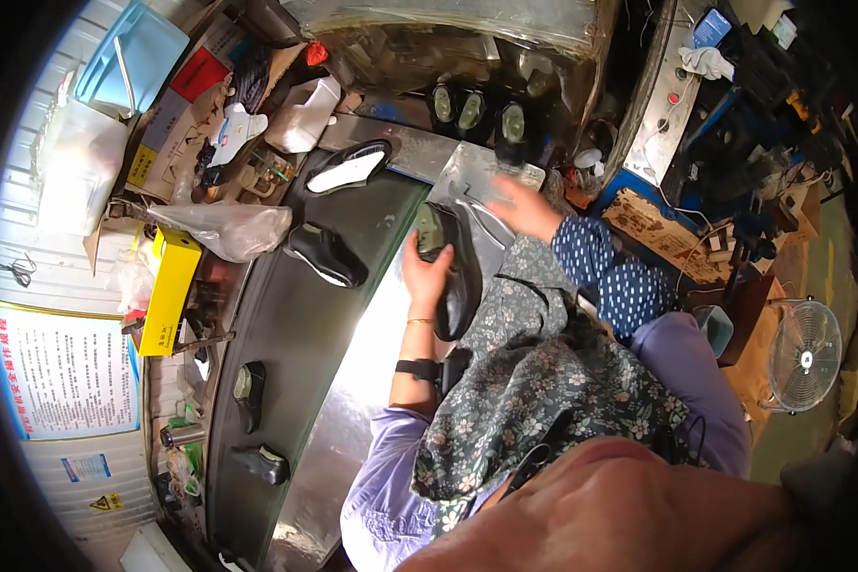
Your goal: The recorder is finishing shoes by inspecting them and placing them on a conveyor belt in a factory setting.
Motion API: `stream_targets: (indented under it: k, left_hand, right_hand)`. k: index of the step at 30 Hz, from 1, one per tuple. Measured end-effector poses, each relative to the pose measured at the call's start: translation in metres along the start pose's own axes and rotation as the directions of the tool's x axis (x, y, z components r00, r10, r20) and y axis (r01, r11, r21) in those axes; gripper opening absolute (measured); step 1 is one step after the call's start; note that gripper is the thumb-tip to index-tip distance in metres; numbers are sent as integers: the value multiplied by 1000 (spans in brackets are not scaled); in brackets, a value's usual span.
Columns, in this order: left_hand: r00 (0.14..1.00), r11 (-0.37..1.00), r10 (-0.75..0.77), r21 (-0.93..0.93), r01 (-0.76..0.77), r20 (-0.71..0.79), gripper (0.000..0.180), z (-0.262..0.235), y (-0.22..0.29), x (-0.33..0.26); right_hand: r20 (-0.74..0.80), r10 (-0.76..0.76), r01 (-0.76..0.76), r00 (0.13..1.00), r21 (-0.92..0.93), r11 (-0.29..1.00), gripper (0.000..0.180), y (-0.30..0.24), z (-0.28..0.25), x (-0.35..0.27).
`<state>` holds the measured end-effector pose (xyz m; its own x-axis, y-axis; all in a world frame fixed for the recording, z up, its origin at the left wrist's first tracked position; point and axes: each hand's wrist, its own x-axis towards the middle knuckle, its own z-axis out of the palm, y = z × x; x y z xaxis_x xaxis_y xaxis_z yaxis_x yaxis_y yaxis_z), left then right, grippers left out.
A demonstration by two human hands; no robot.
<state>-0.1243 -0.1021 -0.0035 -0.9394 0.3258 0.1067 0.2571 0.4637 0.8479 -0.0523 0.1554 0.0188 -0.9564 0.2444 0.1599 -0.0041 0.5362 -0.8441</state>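
Observation:
My left hand [424,272] is closed around a black shoe [463,291] with a green shoe last [431,231] in its opening. The shoe is held lengthwise over the metal ledge in front of my floral apron. My right hand [524,205] is just right of the shoe's far end, fingers stretched out and apart, with nothing seen in it. Between the two hands, a thin curved metal piece [486,223] lies near a metal plate [462,172]. Beyond my right hand, several black shoes with green lasts [470,112] stand at the machine's opening.
Left of me runs a dark conveyor belt [291,315] carrying several shoes, including a black shoe with white lining [348,172]. A cluttered shelf with a yellow box [170,291] borders it. To the right are a control panel [660,124] and a standing fan [805,355].

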Motion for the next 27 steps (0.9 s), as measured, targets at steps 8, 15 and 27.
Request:
stream_targets:
  k: [8, 15, 27]
  left_hand:
    - [936, 358, -151, -865, 351, 317, 75, 43, 131, -32]
    - [498, 820, 540, -557, -132, 679, 78, 64, 175, -55]
    - [714, 967, 235, -230, -106, 659, 43, 53, 98, -64]
  right_hand:
    - [95, 193, -181, 976, 851, 494, 84, -100, -26, -113]
    - [-487, 116, 24, 865, 272, 962, 71, -104, -265, -187]
    - [-812, -67, -616, 580, -491, 616, 60, 26, -532, -258]
